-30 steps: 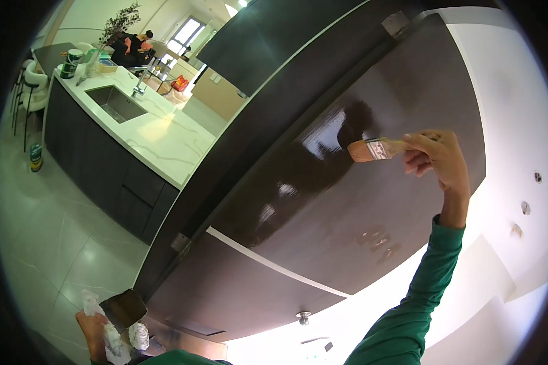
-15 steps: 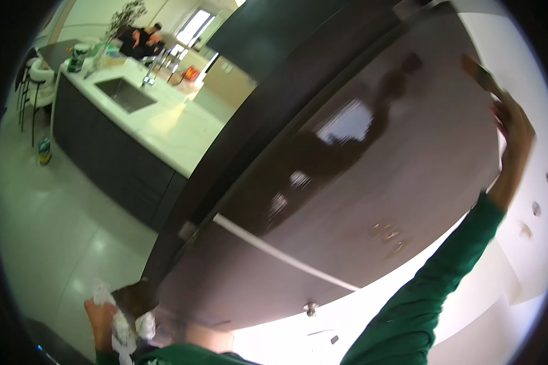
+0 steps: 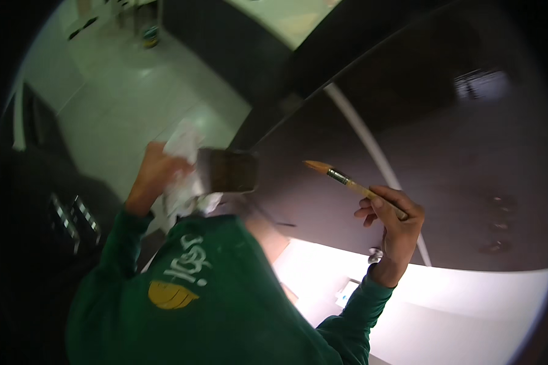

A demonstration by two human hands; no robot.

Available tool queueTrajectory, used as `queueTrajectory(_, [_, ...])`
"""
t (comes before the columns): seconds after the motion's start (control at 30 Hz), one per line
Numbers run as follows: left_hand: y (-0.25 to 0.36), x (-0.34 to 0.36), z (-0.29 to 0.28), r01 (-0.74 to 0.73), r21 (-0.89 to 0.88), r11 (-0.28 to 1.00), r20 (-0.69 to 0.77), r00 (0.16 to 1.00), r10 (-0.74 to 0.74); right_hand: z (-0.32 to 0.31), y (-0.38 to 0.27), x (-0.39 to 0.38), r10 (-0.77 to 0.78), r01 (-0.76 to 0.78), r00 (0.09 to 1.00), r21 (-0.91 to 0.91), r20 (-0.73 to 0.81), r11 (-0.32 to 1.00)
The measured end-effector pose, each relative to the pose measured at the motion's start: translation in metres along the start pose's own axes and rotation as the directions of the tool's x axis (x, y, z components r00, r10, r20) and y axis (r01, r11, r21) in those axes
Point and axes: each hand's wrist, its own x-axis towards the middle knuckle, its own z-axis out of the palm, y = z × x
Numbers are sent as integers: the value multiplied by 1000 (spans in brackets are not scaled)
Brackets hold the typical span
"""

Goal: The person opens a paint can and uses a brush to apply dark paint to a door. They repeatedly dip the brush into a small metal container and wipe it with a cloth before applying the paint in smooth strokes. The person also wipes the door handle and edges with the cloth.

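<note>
Head view: right hand [image 3: 391,220] grips a paintbrush [image 3: 353,186]; left hand [image 3: 154,176] clutches white cloth [image 3: 184,173].

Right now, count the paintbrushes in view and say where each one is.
1. The paintbrush is in the right hand, its orange tip pointing left before the dark cabinet door. The left hand holds a white cloth; more brushes may be hidden.

One paintbrush [image 3: 347,180], one white rag [image 3: 182,170], one container [image 3: 232,171].
</note>
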Motion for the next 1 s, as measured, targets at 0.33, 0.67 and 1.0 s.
queueTrajectory(0.33, [69,-39,69,124,-172,977,40,992,-118,49,88,9,87,-6,897,-186,434,983])
queueTrajectory(0.67, [79,-68,98,103,-123,987,106,990,-90,132,213,9,-106,540,678,-395,728,744])
queueTrajectory(1.0, [83,-83,127,129,-71,989,116,986,-120,131,276,-7,-257,547,741,-336,620,767])
